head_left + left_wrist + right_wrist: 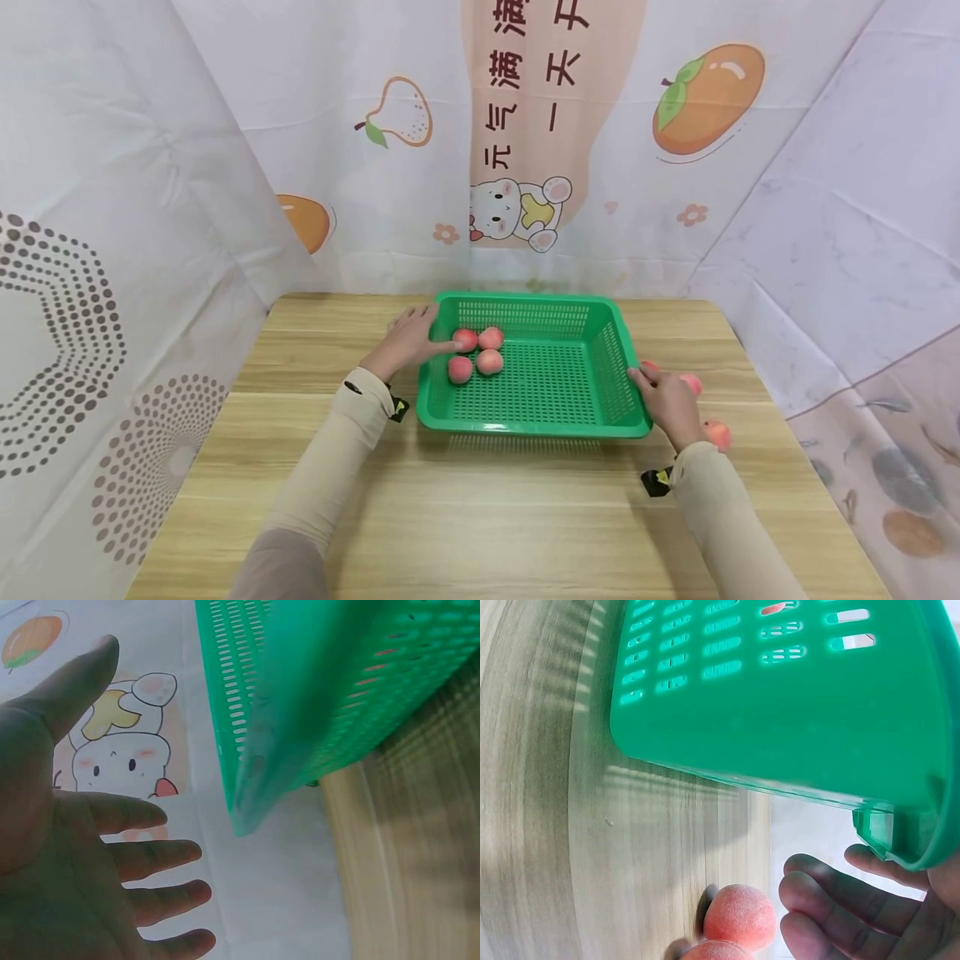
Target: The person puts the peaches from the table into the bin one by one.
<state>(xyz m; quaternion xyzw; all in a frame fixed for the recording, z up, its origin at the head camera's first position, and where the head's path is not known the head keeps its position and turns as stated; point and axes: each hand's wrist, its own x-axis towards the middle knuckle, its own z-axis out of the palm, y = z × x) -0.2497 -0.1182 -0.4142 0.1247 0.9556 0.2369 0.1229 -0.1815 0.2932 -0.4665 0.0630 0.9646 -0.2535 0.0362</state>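
Note:
A green plastic basket [525, 429] with slotted walls stands on the table, several peaches [490, 362] grouped at its left end. Beside its left rim is my left hand [408, 340], fingers spread and thumb reaching over the edge toward the peaches. In the left wrist view the palm and straight fingers [161, 859] show apart from the basket wall [300, 690]. My right hand [670, 408] grips the basket's right rim, its curled fingers [810, 896] below the edge in the right wrist view. The thumb is largely hidden there.
Outside the basket, peaches [717, 434] lie on the table's right side, partly behind my right hand. The wood-grain table [480, 525] meets a printed curtain [397, 208] at the back, and more cloth hangs on both sides.

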